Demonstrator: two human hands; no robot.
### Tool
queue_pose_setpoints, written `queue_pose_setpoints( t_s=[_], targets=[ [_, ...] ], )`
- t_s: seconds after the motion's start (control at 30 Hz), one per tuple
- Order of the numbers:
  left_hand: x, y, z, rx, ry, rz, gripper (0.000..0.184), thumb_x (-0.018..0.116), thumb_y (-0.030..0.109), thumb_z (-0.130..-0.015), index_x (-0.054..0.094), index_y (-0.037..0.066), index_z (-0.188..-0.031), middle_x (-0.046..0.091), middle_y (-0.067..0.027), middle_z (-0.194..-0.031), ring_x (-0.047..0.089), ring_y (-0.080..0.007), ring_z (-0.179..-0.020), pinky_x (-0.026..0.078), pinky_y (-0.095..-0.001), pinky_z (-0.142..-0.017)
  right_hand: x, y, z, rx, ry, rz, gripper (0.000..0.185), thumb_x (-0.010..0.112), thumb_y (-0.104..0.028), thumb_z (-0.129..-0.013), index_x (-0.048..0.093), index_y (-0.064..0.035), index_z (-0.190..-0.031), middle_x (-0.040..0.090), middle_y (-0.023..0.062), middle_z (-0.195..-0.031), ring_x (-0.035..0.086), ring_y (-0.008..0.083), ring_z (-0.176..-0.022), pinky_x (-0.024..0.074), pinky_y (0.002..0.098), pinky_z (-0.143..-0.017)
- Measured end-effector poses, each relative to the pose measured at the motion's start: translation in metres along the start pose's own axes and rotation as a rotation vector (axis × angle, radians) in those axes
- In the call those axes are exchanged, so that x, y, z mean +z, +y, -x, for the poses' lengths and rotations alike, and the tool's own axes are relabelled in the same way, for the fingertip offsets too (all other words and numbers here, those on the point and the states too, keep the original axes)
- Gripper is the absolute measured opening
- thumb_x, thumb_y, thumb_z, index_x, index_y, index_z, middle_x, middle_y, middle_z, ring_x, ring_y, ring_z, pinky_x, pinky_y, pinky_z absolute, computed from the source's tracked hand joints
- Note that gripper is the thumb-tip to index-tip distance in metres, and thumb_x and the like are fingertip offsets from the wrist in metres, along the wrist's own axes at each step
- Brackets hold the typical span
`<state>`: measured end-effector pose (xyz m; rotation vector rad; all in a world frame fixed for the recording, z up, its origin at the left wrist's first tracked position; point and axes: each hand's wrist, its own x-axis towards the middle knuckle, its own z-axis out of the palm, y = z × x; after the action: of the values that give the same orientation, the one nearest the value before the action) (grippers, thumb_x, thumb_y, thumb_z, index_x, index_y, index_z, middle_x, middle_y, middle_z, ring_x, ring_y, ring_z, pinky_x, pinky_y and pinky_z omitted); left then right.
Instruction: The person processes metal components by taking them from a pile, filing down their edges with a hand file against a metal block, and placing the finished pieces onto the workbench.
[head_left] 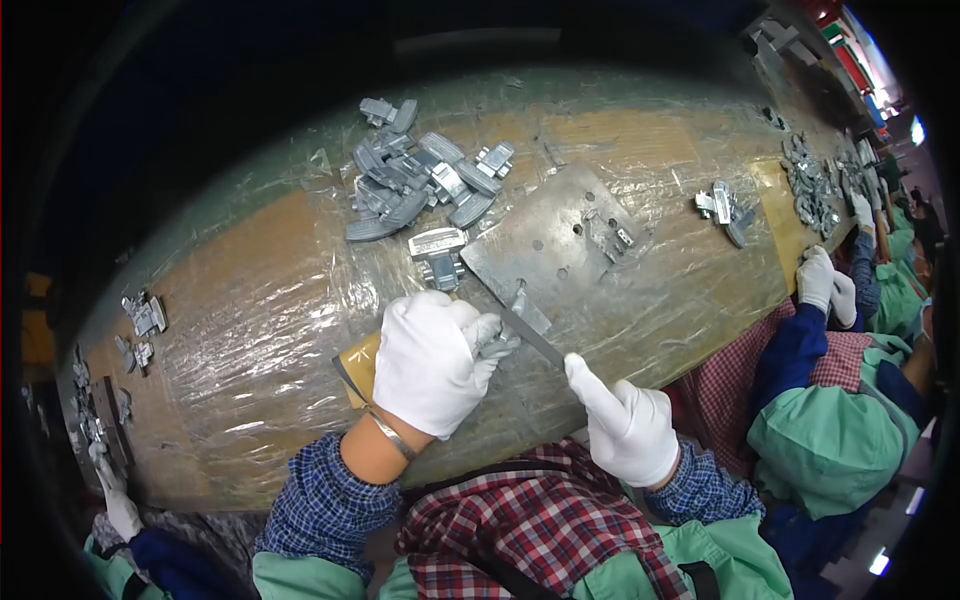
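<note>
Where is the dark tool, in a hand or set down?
In hand: the right hand holds the dark tool, index finger extended at its near end.

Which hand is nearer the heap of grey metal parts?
Left. The left hand is just on the near side of the heap; the right hand, holding the flat grey tool, is farther back and off to the right.

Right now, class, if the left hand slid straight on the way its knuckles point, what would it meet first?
Probably the T-shaped metal casting lying just ahead of the left hand, before the heaped castings; depth is unclear, so the hand might pass above.
</note>
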<state>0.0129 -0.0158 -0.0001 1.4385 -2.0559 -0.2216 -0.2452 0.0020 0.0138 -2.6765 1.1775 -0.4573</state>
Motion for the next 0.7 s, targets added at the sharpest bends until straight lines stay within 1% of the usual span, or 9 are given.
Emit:
queue_pose_setpoints(
  t_s=[0.07, 0.17, 0.2, 0.3, 0.33, 0.43, 0.5, 0.57, 0.7],
  targets=[
    [0.001, 0.000, 0.001, -0.012, -0.012, 0.013, 0.019, 0.086, 0.019, -0.073, 0.071, 0.012, -0.081, 0.066, -0.0048, -0.073, 0.062, -0.0317, -0.071, 0.050, -0.0456, -0.067, -0.001, 0.000, -0.012, -0.012, -0.025, 0.038, 0.075, 0.063, -0.004, -0.078, 0.061, -0.0204, -0.150, 0.037, 0.0020, -0.065, 0.045, 0.0193, -0.045, 0.0421, 0.0361, -0.044],
    [0.004, 0.001, 0.002, -0.031, -0.021, 0.037, 0.019, 0.086, 0.019, -0.072, 0.071, 0.012, -0.081, 0.065, -0.0046, -0.074, 0.062, -0.0319, -0.074, 0.050, -0.0459, -0.069, 0.013, 0.000, -0.038, -0.092, 0.110, 0.079, 0.074, 0.062, -0.005, -0.078, 0.061, -0.0218, -0.150, 0.037, 0.0013, -0.066, 0.044, 0.0192, -0.045, 0.0420, 0.0358, -0.044],
    [0.004, 0.000, 0.002, -0.043, -0.023, 0.047, 0.019, 0.086, 0.018, -0.072, 0.071, 0.012, -0.081, 0.065, -0.0045, -0.074, 0.062, -0.0320, -0.075, 0.050, -0.0460, -0.070, 0.011, 0.002, -0.036, -0.104, 0.100, 0.084, 0.076, 0.062, -0.005, -0.076, 0.061, -0.0218, -0.151, 0.035, 0.0003, -0.065, 0.041, 0.0182, -0.044, 0.0401, 0.0347, -0.042],
    [-0.001, -0.001, 0.001, -0.046, -0.052, -0.003, 0.018, 0.085, 0.017, -0.073, 0.071, 0.013, -0.082, 0.065, -0.0045, -0.074, 0.063, -0.0314, -0.075, 0.050, -0.0452, -0.070, -0.002, 0.002, -0.009, -0.078, -0.011, 0.057, 0.080, 0.063, -0.005, -0.074, 0.060, -0.0223, -0.151, 0.034, 0.0002, -0.065, 0.040, 0.0172, -0.043, 0.0381, 0.0334, -0.042],
    [-0.002, -0.001, 0.001, -0.040, -0.038, -0.022, 0.017, 0.085, 0.017, -0.073, 0.071, 0.013, -0.081, 0.065, -0.0046, -0.074, 0.062, -0.0315, -0.074, 0.050, -0.0452, -0.069, -0.004, 0.002, -0.002, -0.084, -0.005, 0.133, 0.082, 0.063, -0.006, -0.071, 0.060, -0.0228, -0.152, 0.035, 0.0011, -0.064, 0.041, 0.0164, -0.043, 0.0368, 0.0320, -0.042],
    [0.000, 0.002, 0.000, -0.008, -0.016, -0.019, 0.018, 0.086, 0.017, -0.073, 0.070, 0.012, -0.080, 0.063, -0.0051, -0.073, 0.061, -0.0321, -0.070, 0.049, -0.0455, -0.066, -0.008, 0.005, -0.009, -0.084, -0.075, 0.118, 0.082, 0.063, -0.006, -0.072, 0.059, -0.0231, -0.152, 0.036, 0.0013, -0.064, 0.043, 0.0170, -0.043, 0.0386, 0.0330, -0.042],
    [0.005, 0.000, -0.001, 0.006, 0.030, 0.027, 0.020, 0.086, 0.018, -0.071, 0.069, 0.011, -0.077, 0.062, -0.0060, -0.071, 0.061, -0.0331, -0.069, 0.049, -0.0460, -0.065, 0.002, 0.005, -0.032, -0.098, 0.015, 0.113, 0.080, 0.064, -0.006, -0.075, 0.059, -0.0238, -0.152, 0.037, 0.0012, -0.064, 0.044, 0.0180, -0.044, 0.0412, 0.0341, -0.042],
    [0.007, 0.001, 0.001, -0.034, 0.012, 0.041, 0.023, 0.087, 0.020, -0.070, 0.066, 0.010, -0.074, 0.061, -0.0068, -0.071, 0.061, -0.0342, -0.069, 0.049, -0.0465, -0.065, 0.009, 0.006, -0.051, -0.116, 0.091, 0.084, 0.079, 0.064, -0.006, -0.076, 0.059, -0.0244, -0.152, 0.037, 0.0011, -0.064, 0.044, 0.0186, -0.043, 0.0422, 0.0344, -0.043],
    [-0.002, 0.002, -0.001, -0.041, -0.029, -0.021, 0.027, 0.087, 0.020, -0.070, 0.063, 0.009, -0.070, 0.061, -0.0082, -0.070, 0.061, -0.0349, -0.070, 0.049, -0.0466, -0.065, -0.013, 0.006, -0.020, -0.094, -0.056, 0.107, 0.077, 0.064, -0.006, -0.077, 0.059, -0.0262, -0.152, 0.038, 0.0019, -0.064, 0.044, 0.0191, -0.042, 0.0416, 0.0355, -0.041]
  ],
)
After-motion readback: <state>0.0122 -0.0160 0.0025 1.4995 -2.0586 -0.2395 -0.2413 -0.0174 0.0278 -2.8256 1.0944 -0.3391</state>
